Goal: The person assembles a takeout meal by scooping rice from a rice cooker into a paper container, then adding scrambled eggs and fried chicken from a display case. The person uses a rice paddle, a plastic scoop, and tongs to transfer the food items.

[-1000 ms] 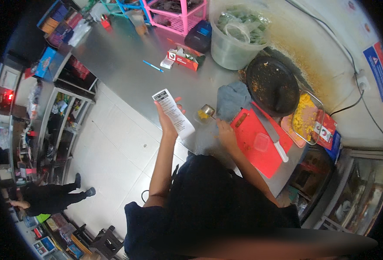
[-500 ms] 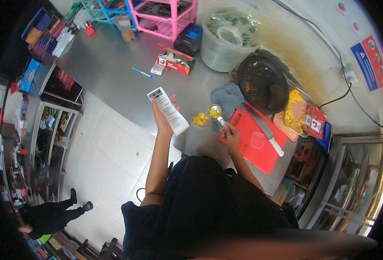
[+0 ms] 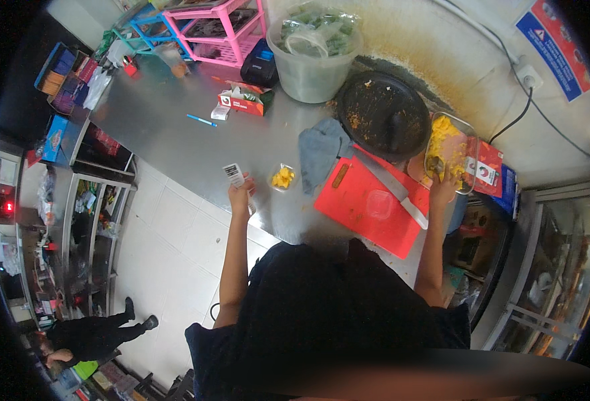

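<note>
Left hand [image 3: 242, 189], fingers pinching paper slip [image 3: 233, 174]; right hand [image 3: 444, 187], fingers gripping scoop [image 3: 435, 164] at tray [image 3: 474, 148], two o'clock from red board [image 3: 348, 200]

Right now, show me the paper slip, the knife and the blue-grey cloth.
Paper slip [image 3: 233, 175]: head view, on its printed upper part.
Knife [image 3: 391, 184]: head view, on the blade.
Blue-grey cloth [image 3: 321, 148]: head view, on the middle of its crumpled top.

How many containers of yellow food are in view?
2: a small clear tub left of the blue-grey cloth, and a larger clear tray at the right hand. Others may be hidden.
</note>
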